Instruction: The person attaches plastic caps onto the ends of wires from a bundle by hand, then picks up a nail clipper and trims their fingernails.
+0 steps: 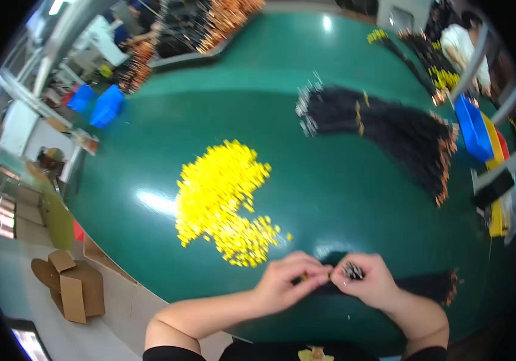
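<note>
My right hand (367, 281) is closed around a bundle of black wires (420, 287). Its silvery ends (352, 271) poke out of the fist, and the copper-coloured ends lie out to the right on the table. Beside it, my left hand (291, 278) pinches a small yellow piece (329, 275) against the right thumb and the wire ends. More yellow shows between the left fingers. Up and left of the hands spreads a loose pile of small yellow pieces (216, 192). A larger tied bundle of black wires (378, 120) lies farther back on the right.
The green table (149, 132) has a curved left edge. A tray of wires (201, 36) stands at the back, with blue bins (107, 105) to its left. On the right are another blue bin (473, 128) and a person (464, 54). A cardboard box (83, 289) sits on the floor.
</note>
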A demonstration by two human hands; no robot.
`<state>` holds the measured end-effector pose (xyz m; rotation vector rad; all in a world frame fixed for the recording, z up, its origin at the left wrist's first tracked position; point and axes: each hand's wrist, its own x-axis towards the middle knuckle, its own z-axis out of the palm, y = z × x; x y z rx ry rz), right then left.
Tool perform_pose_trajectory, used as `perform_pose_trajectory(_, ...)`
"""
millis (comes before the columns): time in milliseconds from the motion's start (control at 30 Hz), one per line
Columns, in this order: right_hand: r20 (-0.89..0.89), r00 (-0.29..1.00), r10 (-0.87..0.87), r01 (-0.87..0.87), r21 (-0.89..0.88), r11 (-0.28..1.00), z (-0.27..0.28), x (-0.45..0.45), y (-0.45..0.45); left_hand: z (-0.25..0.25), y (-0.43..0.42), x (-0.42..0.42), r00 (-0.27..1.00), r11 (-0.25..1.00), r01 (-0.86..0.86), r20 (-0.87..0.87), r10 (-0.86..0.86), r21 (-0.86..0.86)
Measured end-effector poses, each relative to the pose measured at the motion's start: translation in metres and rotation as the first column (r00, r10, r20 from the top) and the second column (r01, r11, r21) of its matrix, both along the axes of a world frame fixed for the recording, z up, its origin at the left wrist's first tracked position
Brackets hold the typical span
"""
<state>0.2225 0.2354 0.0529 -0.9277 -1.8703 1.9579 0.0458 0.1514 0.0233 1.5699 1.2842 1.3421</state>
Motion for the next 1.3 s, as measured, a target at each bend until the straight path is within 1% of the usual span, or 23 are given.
perform_pose_trajectory(67, -0.021, 0.999, 0.026, -0.026, 0.015, 1.000, 0.002, 0.001, 0.000, -0.002, -0.003, 0.000, 0.992, 0.996, 0.089, 0.095, -0.086, -0.031)
perform_pose_trajectory(167, -0.010, 1.000, 0.000, -0.001, -0.157, 0.988, 0.008, 0.003, -0.001, 0.010, -0.001, 0.004, 0.999, 0.999, 0.039, 0.015, -0.039, -0.031)
perform_pose_trajectory(233, -0.026, 1.000, 0.016, -0.019, -0.139, 0.990, 0.009, 0.001, -0.001, 0.013, -0.001, 0.000, 1.000, 0.999, 0.005, -0.022, -0.006, -0.037)
perform_pose_trajectory(333, -0.018, 1.000, 0.004, -0.007, -0.140, 0.990, 0.008, 0.005, -0.004, 0.008, 0.000, -0.002, 0.980, 0.976, 0.068, -0.195, -0.027, 0.207)
perform_pose_trajectory(433, -0.062, 0.994, 0.085, -0.090, -0.096, 0.991, -0.002, 0.004, -0.003, 0.006, 0.001, -0.002, 0.974, 0.963, 0.047, -0.226, 0.015, 0.265)
perform_pose_trajectory(467, -0.039, 0.998, 0.050, -0.053, -0.094, 0.994, -0.003, 0.005, -0.004, 0.005, 0.002, -0.001, 0.971, 0.957, 0.052, -0.238, 0.019, 0.287)
perform_pose_trajectory(500, -0.074, 0.993, 0.093, -0.095, -0.027, 0.995, -0.001, 0.002, -0.004, 0.007, 0.005, -0.001, 0.977, 0.953, 0.089, -0.212, -0.027, 0.289)
perform_pose_trajectory(533, -0.100, 0.986, 0.134, -0.131, 0.033, 0.991, -0.001, 0.001, -0.004, 0.011, 0.007, -0.003, 0.960, 0.955, 0.094, -0.280, -0.013, 0.281)
perform_pose_trajectory(600, -0.048, 0.989, 0.143, -0.136, 0.129, 0.982, -0.002, 0.000, -0.001, 0.016, 0.011, -0.005, 0.935, 0.954, 0.124, -0.355, -0.020, 0.273)
perform_pose_trajectory(667, -0.065, 0.989, 0.130, -0.131, -0.020, 0.991, -0.002, 0.000, 0.000, 0.015, 0.008, -0.006, 0.935, 0.957, 0.149, -0.350, -0.056, 0.247)
perform_pose_trajectory(700, -0.112, 0.988, 0.105, -0.111, -0.050, 0.993, 0.000, -0.001, 0.004, 0.017, 0.013, -0.007, 0.937, 0.956, 0.150, -0.345, -0.056, 0.252)
perform_pose_trajectory(733, -0.158, 0.984, 0.079, -0.092, -0.074, 0.993, -0.002, -0.001, 0.002, 0.012, 0.011, -0.006, 0.946, 0.969, 0.152, -0.312, -0.086, 0.196)
perform_pose_trajectory(767, -0.142, 0.988, 0.058, -0.080, -0.152, 0.985, -0.003, 0.001, -0.005, 0.013, 0.006, -0.004, 0.938, 0.969, 0.131, -0.342, -0.053, 0.210)
perform_pose_trajectory(800, -0.126, 0.989, 0.074, -0.090, -0.130, 0.987, -0.002, 0.000, -0.001, 0.013, 0.008, -0.004, 0.924, 0.957, 0.107, -0.383, 0.004, 0.268)
perform_pose_trajectory(867, -0.103, 0.988, 0.113, -0.118, -0.047, 0.992, -0.001, -0.001, 0.004, 0.012, 0.008, -0.002, 0.923, 0.963, 0.112, -0.385, -0.009, 0.247)
perform_pose_trajectory(1033, -0.082, 0.989, 0.124, -0.122, 0.027, 0.992, -0.008, -0.001, 0.004, 0.012, 0.011, -0.003, 0.897, 0.965, 0.150, -0.441, -0.041, 0.217)
perform_pose_trajectory(1100, -0.124, 0.981, 0.152, -0.130, 0.165, 0.978, -0.004, 0.002, 0.006, 0.018, 0.007, -0.008, 0.881, 0.963, 0.150, -0.472, -0.027, 0.225)
perform_pose_trajectory(1133, -0.142, 0.976, 0.167, -0.131, 0.234, 0.963, -0.003, 0.003, 0.009, 0.022, -0.003, -0.008, 0.836, 0.967, 0.194, -0.543, -0.075, 0.164)
perform_pose_trajectory(1167, -0.145, 0.976, 0.165, -0.127, 0.236, 0.963, -0.003, 0.003, 0.011, 0.029, -0.011, -0.006, 0.787, 0.967, 0.237, -0.602, -0.135, 0.092)
perform_pose_trajectory(1200, -0.105, 0.987, 0.123, -0.113, 0.095, 0.989, -0.004, 0.004, 0.015, 0.030, -0.015, -0.006, 0.732, 0.960, 0.278, -0.651, -0.200, 0.019)
perform_pose_trajectory(1233, -0.061, 0.995, 0.085, -0.088, -0.049, 0.995, -0.005, 0.006, 0.019, 0.024, -0.011, -0.011, 0.729, 0.958, 0.287, -0.652, -0.206, 0.018)
perform_pose_trajectory(1267, -0.015, 0.998, 0.059, -0.060, -0.197, 0.979, -0.006, 0.007, 0.021, 0.019, 0.001, -0.020, 0.746, 0.994, 0.110, -0.663, -0.065, 0.027)
perform_pose_trajectory(1300, -0.022, 0.998, 0.060, -0.063, -0.197, 0.978, -0.005, 0.006, 0.022, 0.016, 0.012, -0.029, 0.734, 0.996, -0.074, -0.674, 0.084, 0.043)
